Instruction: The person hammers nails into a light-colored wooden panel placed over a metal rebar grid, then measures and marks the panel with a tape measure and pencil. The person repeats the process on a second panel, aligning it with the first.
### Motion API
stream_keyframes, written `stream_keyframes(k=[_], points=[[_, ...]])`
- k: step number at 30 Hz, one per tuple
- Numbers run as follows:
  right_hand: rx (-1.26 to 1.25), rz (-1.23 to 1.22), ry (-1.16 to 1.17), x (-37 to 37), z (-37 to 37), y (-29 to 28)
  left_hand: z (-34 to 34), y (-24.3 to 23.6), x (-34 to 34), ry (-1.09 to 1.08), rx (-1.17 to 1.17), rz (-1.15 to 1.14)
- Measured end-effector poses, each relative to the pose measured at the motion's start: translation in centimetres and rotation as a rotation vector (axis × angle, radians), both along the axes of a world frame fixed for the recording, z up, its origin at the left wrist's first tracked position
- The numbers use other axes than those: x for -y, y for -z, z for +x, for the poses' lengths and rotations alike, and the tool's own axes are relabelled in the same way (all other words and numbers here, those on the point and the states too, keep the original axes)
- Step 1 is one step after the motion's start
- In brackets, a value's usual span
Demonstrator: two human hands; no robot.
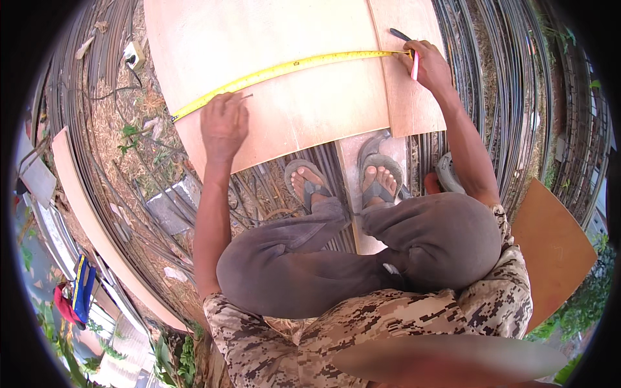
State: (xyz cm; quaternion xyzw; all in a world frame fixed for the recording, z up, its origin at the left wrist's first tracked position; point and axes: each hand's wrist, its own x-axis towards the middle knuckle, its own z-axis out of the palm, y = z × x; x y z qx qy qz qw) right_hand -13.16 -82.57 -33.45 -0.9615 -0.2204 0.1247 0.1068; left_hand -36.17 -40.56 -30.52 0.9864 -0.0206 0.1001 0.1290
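Observation:
A yellow tape measure [294, 66] is drawn out across a pale plywood sheet [259, 39], its end at the sheet's left edge. My right hand [428, 64] is closed round the far right end of the tape; the case is mostly hidden by the fingers. A slim dark piece [400, 34] and a pink-and-white strip [415, 66] stick out by that hand. My left hand [224, 126] rests closed on the sheet, just below the tape near its left end. From its fingers pokes a thin, dark nail-like piece [247, 96].
A narrower plywood strip [411, 97] lies over the sheet's right side. Long metal rods [498, 97] run beneath and around. My sandalled feet are at the sheet's near edge, one on a board [369, 242]. A white socket box [134, 55] lies left; a brown panel [550, 252] stands right.

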Motion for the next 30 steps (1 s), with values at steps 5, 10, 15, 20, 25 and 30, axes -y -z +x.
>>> stream_keyframes(k=[5, 10, 15, 20, 25, 30], points=[[0.063, 0.015, 0.022, -0.2, -0.7, -0.2, 1.9, 1.7, 6.5, 0.14, -0.14, 0.063], [0.152, 0.002, -0.003, -0.6, -0.9, -0.2, 5.0, 3.4, 8.4, 0.196, -0.348, 0.222], [0.146, -0.054, -0.006, -0.8, -0.8, 0.3, 6.2, 5.9, 9.9, 0.139, -0.341, 0.214], [0.596, -0.048, -0.12, -2.7, -1.7, -1.0, 6.0, 6.7, 10.2, 0.123, -0.259, 0.14], [-0.54, 0.6, 0.03, -8.1, -4.2, -0.6, 6.4, 6.6, 10.3, 0.096, -0.328, 0.177], [-0.713, 0.84, 0.212, -11.4, -5.9, 2.9, 6.9, 6.8, 10.5, 0.066, -0.287, 0.102]])
